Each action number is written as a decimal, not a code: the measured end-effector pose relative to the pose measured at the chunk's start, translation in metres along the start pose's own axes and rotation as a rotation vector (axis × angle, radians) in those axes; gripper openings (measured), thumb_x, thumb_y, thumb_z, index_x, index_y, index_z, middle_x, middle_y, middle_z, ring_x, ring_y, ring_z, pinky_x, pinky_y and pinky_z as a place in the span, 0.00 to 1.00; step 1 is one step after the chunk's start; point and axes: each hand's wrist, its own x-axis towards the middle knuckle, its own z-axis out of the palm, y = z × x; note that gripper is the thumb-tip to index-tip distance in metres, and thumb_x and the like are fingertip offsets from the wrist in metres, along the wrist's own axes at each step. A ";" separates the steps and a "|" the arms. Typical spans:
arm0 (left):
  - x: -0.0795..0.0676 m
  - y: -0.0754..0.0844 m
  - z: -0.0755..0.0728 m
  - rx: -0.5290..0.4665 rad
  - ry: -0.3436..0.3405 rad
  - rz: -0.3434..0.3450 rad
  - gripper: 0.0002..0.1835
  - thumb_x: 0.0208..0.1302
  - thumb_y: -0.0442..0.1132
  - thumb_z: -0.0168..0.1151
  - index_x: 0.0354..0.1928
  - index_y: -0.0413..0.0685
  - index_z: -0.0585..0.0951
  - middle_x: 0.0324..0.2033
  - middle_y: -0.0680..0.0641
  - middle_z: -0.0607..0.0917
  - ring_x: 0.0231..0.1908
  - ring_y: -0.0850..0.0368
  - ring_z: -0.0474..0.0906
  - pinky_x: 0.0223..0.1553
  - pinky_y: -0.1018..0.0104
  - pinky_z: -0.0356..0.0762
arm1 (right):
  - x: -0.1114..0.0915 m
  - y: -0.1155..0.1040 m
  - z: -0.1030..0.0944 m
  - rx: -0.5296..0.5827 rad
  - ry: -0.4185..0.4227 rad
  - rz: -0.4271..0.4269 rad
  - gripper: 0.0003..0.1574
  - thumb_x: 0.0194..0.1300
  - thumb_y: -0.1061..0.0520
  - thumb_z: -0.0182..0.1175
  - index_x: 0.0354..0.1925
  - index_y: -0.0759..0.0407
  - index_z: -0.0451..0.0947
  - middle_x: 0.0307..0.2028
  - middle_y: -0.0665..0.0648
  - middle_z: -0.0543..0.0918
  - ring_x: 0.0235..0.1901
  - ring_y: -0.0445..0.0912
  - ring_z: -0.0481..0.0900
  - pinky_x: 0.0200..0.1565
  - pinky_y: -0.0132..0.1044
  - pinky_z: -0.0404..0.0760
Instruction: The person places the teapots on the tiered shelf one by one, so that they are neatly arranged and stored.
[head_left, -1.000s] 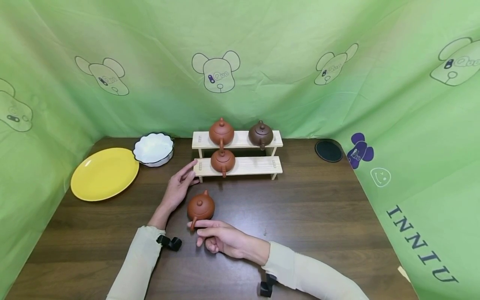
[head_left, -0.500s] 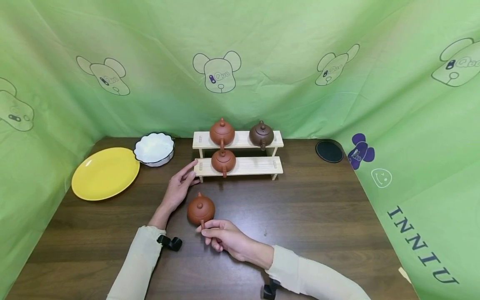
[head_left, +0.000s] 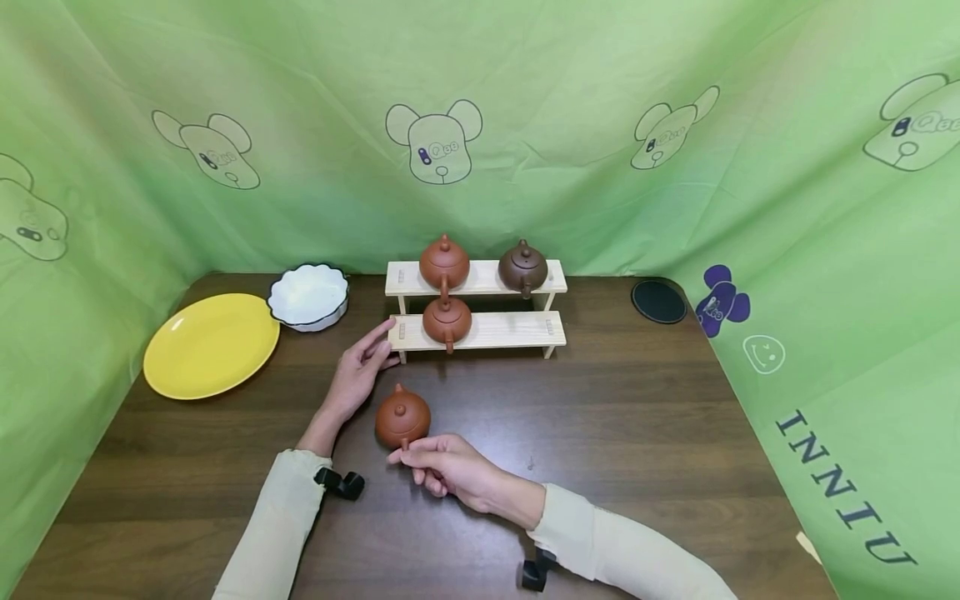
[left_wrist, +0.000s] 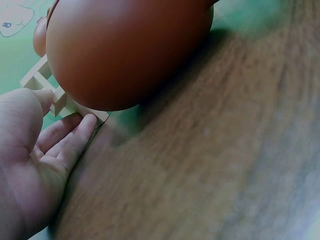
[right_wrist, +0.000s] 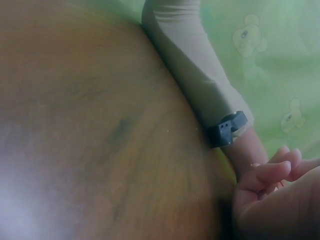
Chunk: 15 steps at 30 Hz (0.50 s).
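Note:
A reddish-brown teapot (head_left: pixel 402 418) is in front of the two-tier wooden stand, its spout towards the stand. My right hand (head_left: pixel 461 472) pinches its handle between thumb and fingers; whether its base touches the table cannot be told. With my left hand (head_left: pixel 354 379) I hold the left end of the stand's lower shelf (head_left: pixel 510 330). The left wrist view shows that thumb and fingers about the wood, the teapot's round belly (left_wrist: pixel 125 50) close by. On the lower shelf sits another reddish teapot (head_left: pixel 447 320). The upper shelf bears a reddish teapot (head_left: pixel 444 262) and a dark brown one (head_left: pixel 522 266).
At the left lie a yellow plate (head_left: pixel 212 346) and a white scalloped bowl (head_left: pixel 308 297). A black round coaster (head_left: pixel 658 301) is at the back right. Green printed cloth (head_left: pixel 555 125) encloses the back and sides of the brown wooden table (head_left: pixel 622 433).
My right hand has closed its fingers on the teapot's handle. The teapot has turned, its spout swinging left and its handle right. My left hand has stayed on the stand.

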 end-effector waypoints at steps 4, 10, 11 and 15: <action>0.000 0.000 0.001 -0.002 0.005 -0.005 0.26 0.90 0.37 0.53 0.83 0.44 0.72 0.77 0.36 0.76 0.59 0.48 0.87 0.60 0.70 0.89 | 0.000 -0.001 0.002 -0.020 0.033 -0.010 0.23 0.84 0.57 0.62 0.61 0.76 0.85 0.22 0.44 0.77 0.16 0.31 0.66 0.19 0.20 0.64; 0.000 0.002 0.001 -0.003 -0.006 -0.003 0.26 0.90 0.37 0.52 0.84 0.43 0.71 0.78 0.35 0.74 0.58 0.55 0.88 0.62 0.69 0.88 | -0.002 -0.001 0.002 -0.062 0.085 -0.056 0.22 0.84 0.57 0.63 0.59 0.77 0.86 0.21 0.45 0.77 0.17 0.32 0.66 0.19 0.21 0.63; 0.000 0.002 0.001 -0.003 -0.008 -0.003 0.26 0.90 0.37 0.52 0.84 0.43 0.71 0.78 0.35 0.74 0.58 0.56 0.88 0.62 0.69 0.88 | -0.002 -0.001 0.002 -0.071 0.087 -0.067 0.22 0.84 0.57 0.64 0.59 0.77 0.86 0.21 0.45 0.78 0.17 0.32 0.65 0.19 0.21 0.62; 0.000 0.001 0.001 -0.013 -0.007 -0.001 0.26 0.90 0.37 0.53 0.84 0.43 0.71 0.78 0.36 0.74 0.57 0.59 0.88 0.61 0.69 0.89 | -0.002 0.000 0.000 -0.092 0.089 -0.093 0.21 0.83 0.59 0.64 0.58 0.78 0.86 0.20 0.44 0.78 0.17 0.32 0.65 0.19 0.21 0.61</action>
